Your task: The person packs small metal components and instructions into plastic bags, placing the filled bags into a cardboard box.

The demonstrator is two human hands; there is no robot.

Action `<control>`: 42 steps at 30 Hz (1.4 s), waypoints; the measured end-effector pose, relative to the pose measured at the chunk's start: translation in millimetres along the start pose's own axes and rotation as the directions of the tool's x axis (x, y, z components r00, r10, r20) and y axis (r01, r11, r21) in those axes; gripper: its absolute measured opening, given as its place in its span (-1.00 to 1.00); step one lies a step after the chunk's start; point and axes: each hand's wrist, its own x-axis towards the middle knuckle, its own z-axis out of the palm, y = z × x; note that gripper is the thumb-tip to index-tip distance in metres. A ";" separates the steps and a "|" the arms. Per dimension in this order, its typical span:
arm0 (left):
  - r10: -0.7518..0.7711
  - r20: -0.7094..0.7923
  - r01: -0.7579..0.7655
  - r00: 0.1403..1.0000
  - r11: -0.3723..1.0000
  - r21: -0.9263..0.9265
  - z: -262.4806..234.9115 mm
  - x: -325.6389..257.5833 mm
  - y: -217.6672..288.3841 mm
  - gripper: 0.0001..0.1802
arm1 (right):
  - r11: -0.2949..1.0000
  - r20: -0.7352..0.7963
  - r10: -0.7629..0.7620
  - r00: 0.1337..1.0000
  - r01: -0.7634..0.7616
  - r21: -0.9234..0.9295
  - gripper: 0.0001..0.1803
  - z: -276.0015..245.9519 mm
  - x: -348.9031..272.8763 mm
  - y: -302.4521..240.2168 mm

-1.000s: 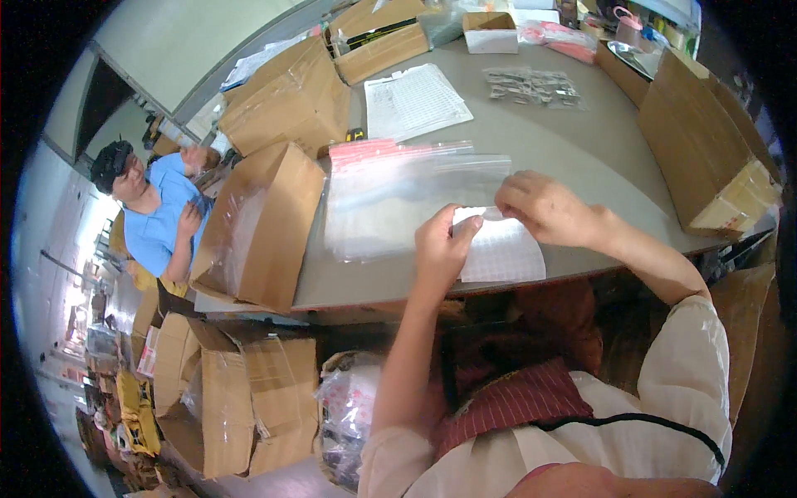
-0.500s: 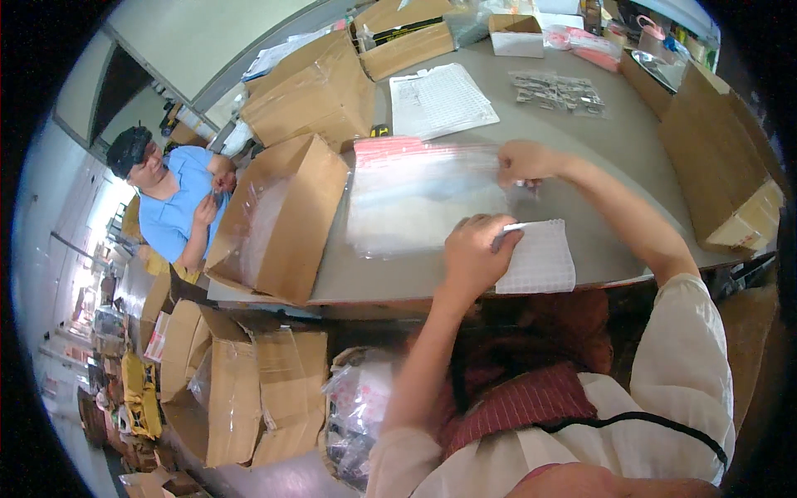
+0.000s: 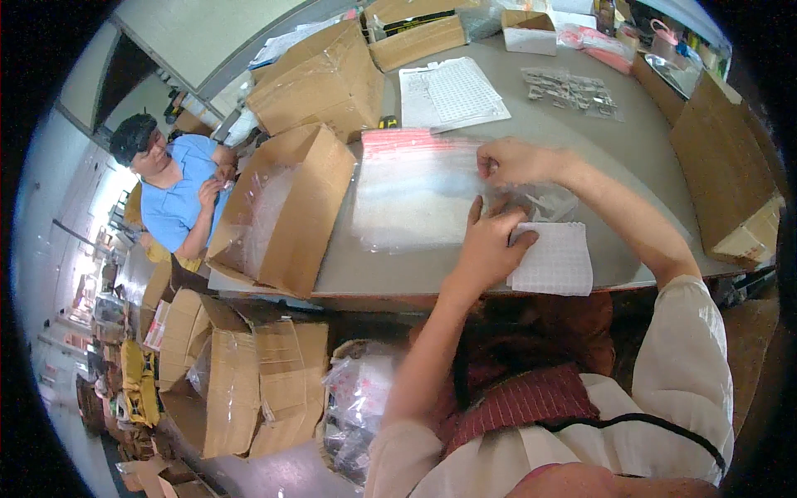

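A sheet of small white labels [image 3: 552, 259] lies at the table's near edge. My left hand [image 3: 490, 249] rests at its left side, fingers spread, the thumb over its edge and the fingertips at a small clear plastic bag [image 3: 548, 202]. Just beyond, my right hand [image 3: 515, 162] hovers over the right side of a stack of clear zip bags [image 3: 415, 195] with red-striped tops. Its thumb and forefinger are pinched together; whatever is between them is too small to make out.
Left of the bags stands an open carton [image 3: 320, 212] with clear plastic inside. Printed sheets [image 3: 452, 93] and a bag of small metal parts [image 3: 573, 91] lie farther back. A tall carton [image 3: 722, 158] stands at right. A co-worker [image 3: 183, 187] sits at left.
My right hand has moved left over the bag stack. My left hand's fingers have uncurled and reached forward; the small clear bag now shows more plainly between my hands. The view has shifted slightly.
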 end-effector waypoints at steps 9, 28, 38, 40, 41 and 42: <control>-0.065 -0.011 0.064 0.998 0.996 -0.066 4.2 -0.8 -6.6 -0.74 | 0.959 -0.333 -0.157 0.930 0.063 -0.275 -0.82 -14.0 -49.7 18.8; -0.083 0.059 0.087 0.995 0.994 -0.061 -1.6 1.7 -3.9 -0.70 | 0.961 -0.110 -0.168 0.980 0.138 -0.242 -0.86 0.3 -154.2 16.5; -0.110 0.058 0.117 0.992 0.985 -0.127 -6.0 2.4 -2.9 -0.69 | 0.955 -0.242 -0.279 0.929 0.240 -0.176 -0.87 11.9 -158.0 27.4; -0.068 -0.033 0.066 0.997 0.996 -0.051 -3.4 2.2 -7.4 -0.67 | 0.966 -0.239 -0.258 0.936 0.253 -0.054 -0.88 8.3 -158.8 27.8; -0.013 -0.111 0.016 0.994 0.999 0.028 -1.8 1.2 -8.8 -0.66 | 0.963 -0.294 -0.182 0.938 0.231 0.140 -0.90 5.8 -158.0 28.8; -0.021 -0.119 0.025 0.993 0.999 0.036 -0.2 -0.7 -9.6 -0.66 | 0.920 -0.331 -0.096 0.939 0.211 0.330 -0.91 2.5 -156.1 28.0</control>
